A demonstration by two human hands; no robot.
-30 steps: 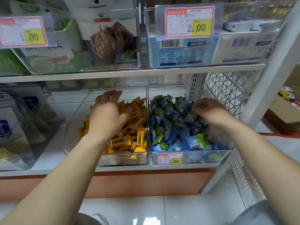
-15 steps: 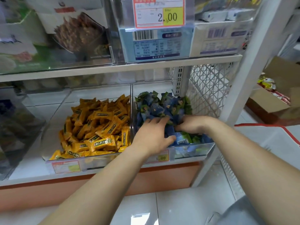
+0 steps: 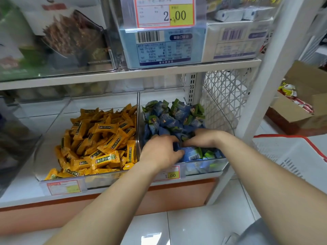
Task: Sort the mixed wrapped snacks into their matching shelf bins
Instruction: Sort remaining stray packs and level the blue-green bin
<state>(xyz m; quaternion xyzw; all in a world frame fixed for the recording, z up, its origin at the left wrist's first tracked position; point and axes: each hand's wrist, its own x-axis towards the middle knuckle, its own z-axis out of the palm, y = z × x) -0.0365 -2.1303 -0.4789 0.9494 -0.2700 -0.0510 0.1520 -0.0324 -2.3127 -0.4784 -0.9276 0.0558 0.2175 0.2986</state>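
Left grip [image 3: 160, 152]: reaches into the right-hand clear bin [image 3: 208, 167], palm down, fingers and thumb curled round a few of the blue snacks [image 3: 169, 117] at the front of the pile.
Right grip [image 3: 205, 138]: just to the right of the left grip, almost touching it; its fingers are bent and buried among the wrappers, so I cannot tell whether it grasps one or only presses into the heap.
Blue snacks: piled under and beyond both grips, filling their bin up to its back wall; one pack with a barcode lies right beside the left grip's thumb.
Yellow snacks [image 3: 99, 138]: heaped in the neighbouring clear bin [image 3: 53, 124], directly left of the left grip, parted from it by the two bin walls.
Mixing: no yellow wrapper shows among the blue ones, and no blue among the yellow, as far as the visible top layer goes.
Price tags: one reading 1.00 [image 3: 170, 175] sits below the left grip's wrist; a blurred tag [image 3: 64, 187] hangs on the yellow bin's front; a tag reading 2.00 [image 3: 164, 12] is high above both grips.
Upper shelf [image 3: 123, 75]: above the grips, carrying blue-and-white boxes [image 3: 162, 48].
Mesh panel [image 3: 223, 96]: white, beyond and to the right of the right grip.
Basket [image 3: 286, 152]: white with a red rim, farther right of the right forearm.
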